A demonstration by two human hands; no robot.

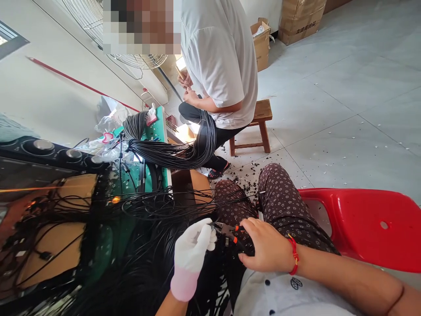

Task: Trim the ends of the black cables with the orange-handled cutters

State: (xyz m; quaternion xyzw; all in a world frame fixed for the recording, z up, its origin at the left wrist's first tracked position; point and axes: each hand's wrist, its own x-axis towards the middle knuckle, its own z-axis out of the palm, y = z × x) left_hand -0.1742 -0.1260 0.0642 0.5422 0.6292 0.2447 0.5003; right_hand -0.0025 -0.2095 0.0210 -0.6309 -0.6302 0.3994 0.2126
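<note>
My left hand, in a white glove with a pink cuff, is closed in a pinch on what looks like the end of a thin black cable; the fingers partly cover it. Right at those fingertips are the jaws of a pair of pliers with black and orange handles. My bare right hand, a red cord at its wrist, grips the handles, which are spread apart. Many loose black cables lie in a tangle to the left of my hands and run across toward my lap.
A co-worker in a white shirt sits ahead on a wooden stool, a cable bundle across the knee. A green table, a fan, an open carton and a red plastic stool stand around. Black scraps litter the floor.
</note>
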